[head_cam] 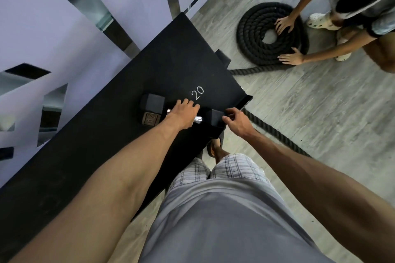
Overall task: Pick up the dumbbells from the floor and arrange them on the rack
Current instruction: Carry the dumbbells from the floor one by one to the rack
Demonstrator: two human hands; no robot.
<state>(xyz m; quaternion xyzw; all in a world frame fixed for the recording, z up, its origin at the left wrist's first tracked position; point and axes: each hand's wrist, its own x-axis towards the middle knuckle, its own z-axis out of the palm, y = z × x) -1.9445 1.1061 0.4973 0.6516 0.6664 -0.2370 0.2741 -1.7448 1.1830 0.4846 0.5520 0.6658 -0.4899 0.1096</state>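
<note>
While the left hand (184,113) is curling closed around the handle of the dumbbell (152,111), the right hand (236,121) is pinching its near head, likely squaring it by the chalked "20" (197,92) on the rack (85,145), mid-frame.

light: dim, even, indoor
shadows: soft, faint
glare: small glint on dumbbell handle (198,119)
blur: slight softness overall
edges: strong wide-angle warp
</note>
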